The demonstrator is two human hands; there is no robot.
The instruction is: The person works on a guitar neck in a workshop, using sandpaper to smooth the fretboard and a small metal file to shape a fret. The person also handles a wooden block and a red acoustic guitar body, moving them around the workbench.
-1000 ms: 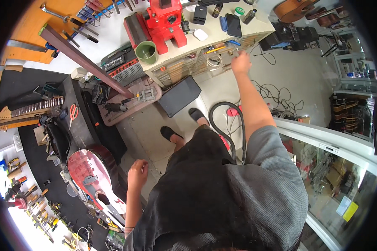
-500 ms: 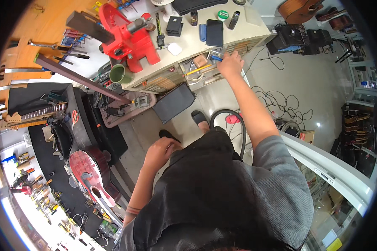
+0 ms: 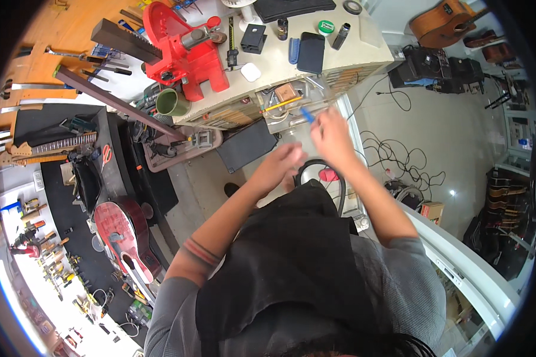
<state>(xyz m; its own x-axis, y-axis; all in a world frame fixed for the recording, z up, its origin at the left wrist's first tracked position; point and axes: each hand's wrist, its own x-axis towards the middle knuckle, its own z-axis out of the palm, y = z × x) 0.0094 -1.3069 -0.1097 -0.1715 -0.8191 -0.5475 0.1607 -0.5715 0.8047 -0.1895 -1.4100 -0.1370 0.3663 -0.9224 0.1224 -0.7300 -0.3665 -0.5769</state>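
My right hand [image 3: 333,140] is closed around a slim blue pen-like tool [image 3: 307,115], just in front of the open drawer [image 3: 278,126]. The tool is smeared by motion, so I cannot tell its exact kind. My left hand [image 3: 278,169] is raised beside the right one, fingers loosely apart with nothing visible in them; its fingertips are blurred. Inside the drawer lie a yellow pencil [image 3: 281,104], a light wooden block [image 3: 286,92] and small metal pieces.
On the bench [image 3: 363,56] stand a red press tool [image 3: 187,65], a dark phone [image 3: 311,52], a blue brush [image 3: 294,51] and a green cup [image 3: 173,102]. A red guitar [image 3: 125,235] lies at left. Black cables [image 3: 405,160] coil across the floor at right.
My right hand has drawn back from the drawer toward me, bringing the blue tool out. My left hand has risen from beside my leg, up and rightward toward the right hand.
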